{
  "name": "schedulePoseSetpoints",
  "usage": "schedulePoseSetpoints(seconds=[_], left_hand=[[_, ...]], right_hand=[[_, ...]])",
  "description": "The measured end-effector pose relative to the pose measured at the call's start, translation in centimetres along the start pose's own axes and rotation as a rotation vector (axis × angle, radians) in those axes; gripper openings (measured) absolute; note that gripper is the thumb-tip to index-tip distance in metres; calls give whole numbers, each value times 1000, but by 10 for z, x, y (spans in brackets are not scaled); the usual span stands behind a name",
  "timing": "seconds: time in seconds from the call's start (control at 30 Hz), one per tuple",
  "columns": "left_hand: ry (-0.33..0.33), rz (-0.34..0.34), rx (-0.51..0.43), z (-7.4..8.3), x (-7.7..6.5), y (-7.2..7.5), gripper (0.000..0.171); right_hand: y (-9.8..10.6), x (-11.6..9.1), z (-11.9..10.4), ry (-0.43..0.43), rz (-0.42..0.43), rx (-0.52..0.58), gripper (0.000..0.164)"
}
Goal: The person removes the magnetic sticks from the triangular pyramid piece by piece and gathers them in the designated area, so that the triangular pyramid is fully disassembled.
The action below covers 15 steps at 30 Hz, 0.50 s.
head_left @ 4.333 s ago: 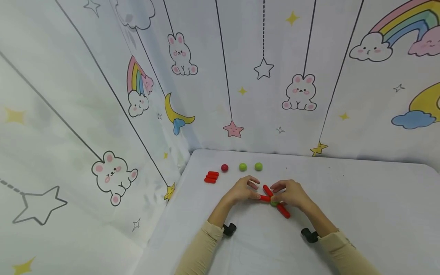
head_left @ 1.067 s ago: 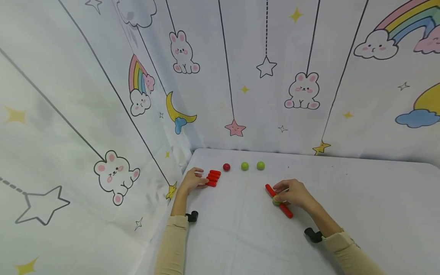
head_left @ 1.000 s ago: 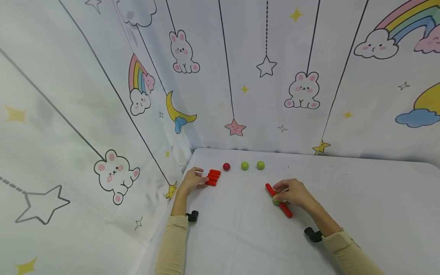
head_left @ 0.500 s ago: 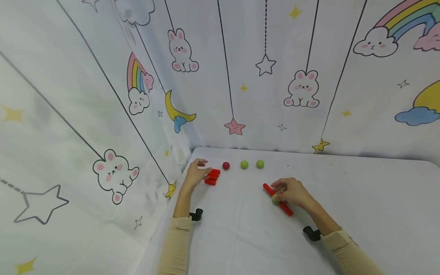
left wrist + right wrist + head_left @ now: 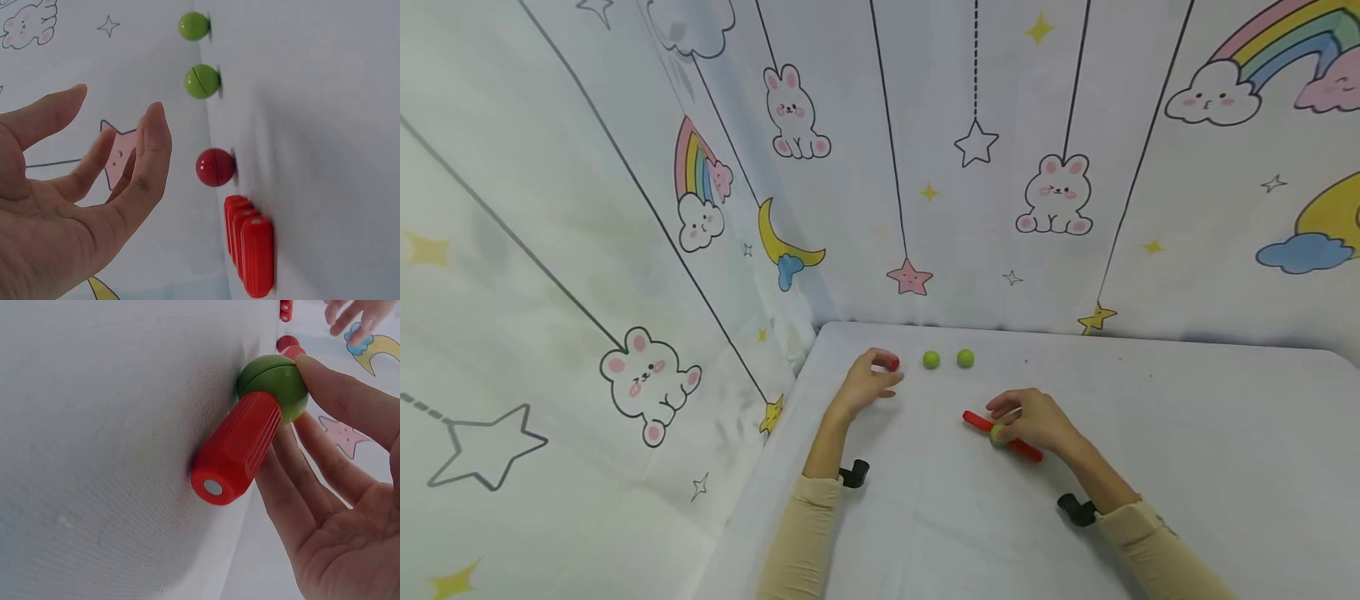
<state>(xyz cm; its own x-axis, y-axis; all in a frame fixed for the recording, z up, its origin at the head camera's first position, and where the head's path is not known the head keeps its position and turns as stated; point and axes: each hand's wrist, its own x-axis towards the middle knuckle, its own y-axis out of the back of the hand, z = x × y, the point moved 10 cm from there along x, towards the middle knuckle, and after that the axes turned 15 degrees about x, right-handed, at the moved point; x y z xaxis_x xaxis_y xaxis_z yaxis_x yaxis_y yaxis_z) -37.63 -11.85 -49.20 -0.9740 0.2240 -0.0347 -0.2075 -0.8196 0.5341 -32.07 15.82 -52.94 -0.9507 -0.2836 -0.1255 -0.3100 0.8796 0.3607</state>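
Note:
My right hand [image 5: 1033, 419] pinches a green ball [image 5: 275, 378] between thumb and fingers, low at the white table. Two red rods are joined to that ball on opposite sides; the near red rod [image 5: 237, 450] has ridged sides and a silvery disc in its end. My left hand [image 5: 94, 194] holds nothing, with its fingers spread and gently bent. In the head view it hangs near the red ball [image 5: 892, 363], partly covering it; the left wrist view shows a gap between them. Red rods [image 5: 253, 250] lie side by side near that ball, hidden behind the left hand in the head view.
Two loose green balls, a left one [image 5: 931, 359] and a right one [image 5: 965, 357], sit near the back of the white table [image 5: 1187, 433]. A white cloth wall [image 5: 955, 275] with printed bunnies and stars stands behind and to the left.
My left hand has brought a red rod from the green ball to the others at left, released it and moved right. The joined ball and rods have turned slightly in my right hand.

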Motion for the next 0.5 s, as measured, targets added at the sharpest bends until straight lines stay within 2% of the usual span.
schedulePoseSetpoints(seconds=[0.27, 0.5], left_hand=[[3, -126, -24, 13, 9, -48, 50], [8, -222, -27, 18, 12, -81, 53]], right_hand=[[0, 1, -3, 8, -21, 4, 39], [-4, 2, -1, -9, -27, -3, 40]])
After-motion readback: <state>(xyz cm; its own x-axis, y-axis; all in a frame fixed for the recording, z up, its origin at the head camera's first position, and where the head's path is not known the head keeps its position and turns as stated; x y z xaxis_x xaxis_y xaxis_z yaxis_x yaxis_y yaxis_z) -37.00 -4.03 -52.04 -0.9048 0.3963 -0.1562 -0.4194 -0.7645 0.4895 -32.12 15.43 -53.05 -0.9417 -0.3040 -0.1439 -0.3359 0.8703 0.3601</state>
